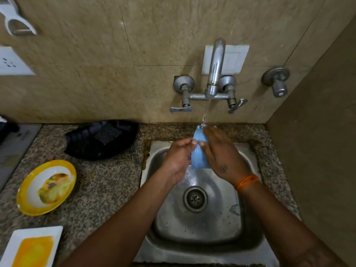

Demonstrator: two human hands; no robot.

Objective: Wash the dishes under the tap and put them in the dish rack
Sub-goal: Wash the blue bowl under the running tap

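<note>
Blue cup (199,151) under running tap (214,68), over sink (248,224).
Left hand (178,160) at 9 o'clock, fingers curled round it; right hand (221,157) at 3 o'clock, fingers lying over it.

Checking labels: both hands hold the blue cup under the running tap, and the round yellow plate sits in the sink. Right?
Not quite. The head view shows the round yellow plate on the counter left of the sink, not in it. The rest stands: left hand and right hand hold the blue cup under the running tap.
</note>
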